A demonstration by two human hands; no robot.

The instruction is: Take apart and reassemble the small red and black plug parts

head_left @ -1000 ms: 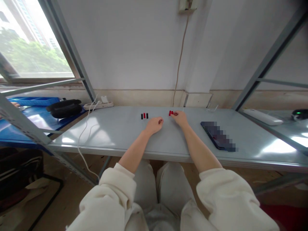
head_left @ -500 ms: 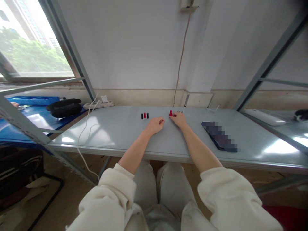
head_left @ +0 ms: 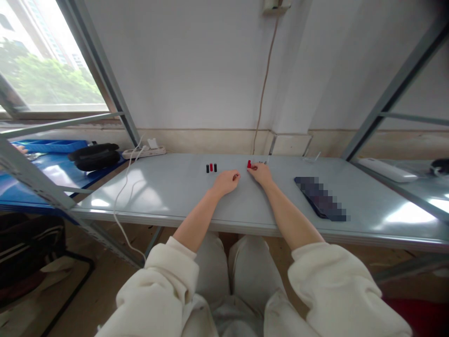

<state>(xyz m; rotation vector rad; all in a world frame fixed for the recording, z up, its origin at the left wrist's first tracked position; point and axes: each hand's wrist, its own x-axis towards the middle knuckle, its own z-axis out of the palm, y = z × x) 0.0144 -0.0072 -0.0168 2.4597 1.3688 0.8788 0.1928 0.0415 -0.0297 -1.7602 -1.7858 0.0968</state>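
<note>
the right hand (head_left: 260,172) rests on the grey table (head_left: 175,192) with its fingers curled narrow, the fingertips pinching or pressing a small red piece (head_left: 249,164) that stands upright at the hand's far left edge. whether it is truly gripped or only touched is too small to tell. a second ago there looked to be two red bits lying at those fingertips; now a single red piece stands there, so the hand seems to have gathered or joined them, and it has hardly moved otherwise.

the left hand (head_left: 226,180) lies just beside the right, loosely curled with the fingers tucked in; something tiny may sit at the fingertips, but i cannot tell. it has stayed put across the three pictures.

further left, well apart from both hands, a short row of three small pieces (head_left: 211,167), black, red, black, stands unchanged. to the right lies a dark phone (head_left: 321,199). at the far left a white power strip (head_left: 143,151) sits beside a black case (head_left: 93,157).
</note>
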